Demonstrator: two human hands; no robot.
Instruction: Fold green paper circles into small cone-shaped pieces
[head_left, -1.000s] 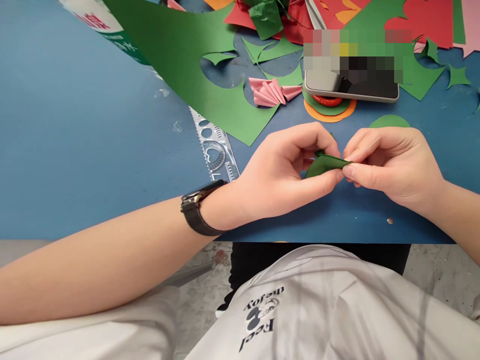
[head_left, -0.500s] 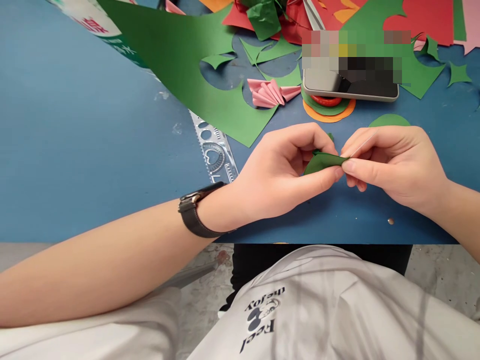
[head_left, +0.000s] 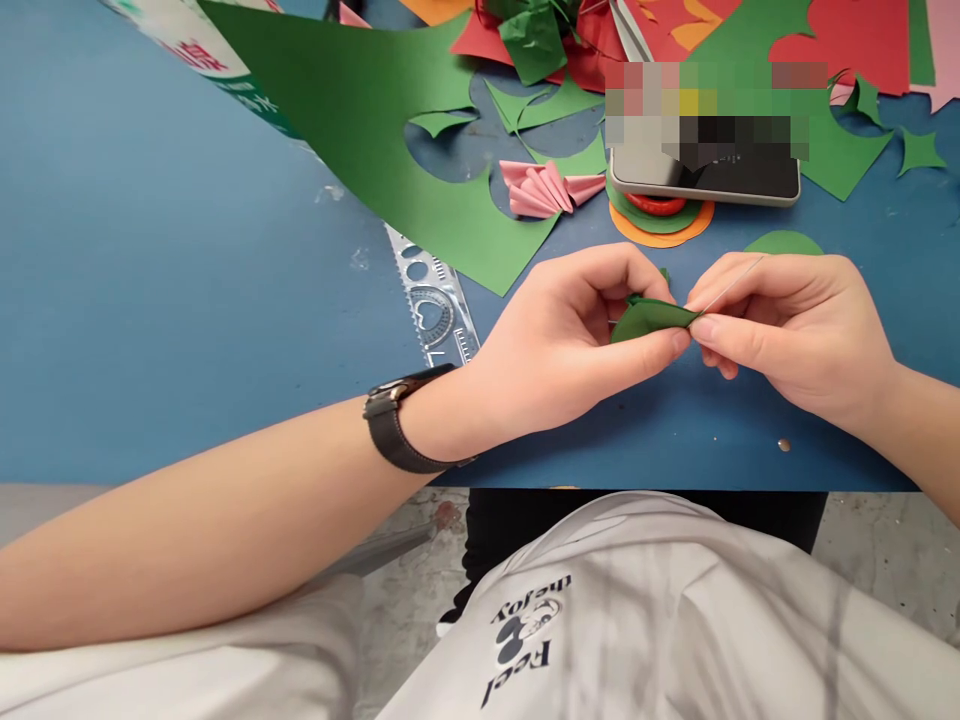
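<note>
In the head view, the left grip (head_left: 577,340) grasps a folded piece of green paper (head_left: 649,322) between thumb and fingers, and the right grip (head_left: 795,335) pinches the same piece at its right tip, so the paper sits between the two, above the blue table (head_left: 187,250). A thin pale strand (head_left: 739,279) slants up from that pinch across the right grip's fingers. Just beyond the left grip lie a pleated pink paper (head_left: 536,190) and a large green sheet (head_left: 360,110) with rounded cut-outs; a clear ruler (head_left: 431,310) lies to its left, partly under that sheet. Beyond the gap between both grips, a grey-edged device (head_left: 705,182), partly pixelated, overlaps orange discs (head_left: 667,238). A green disc (head_left: 784,243) shows just behind the right grip.
</note>
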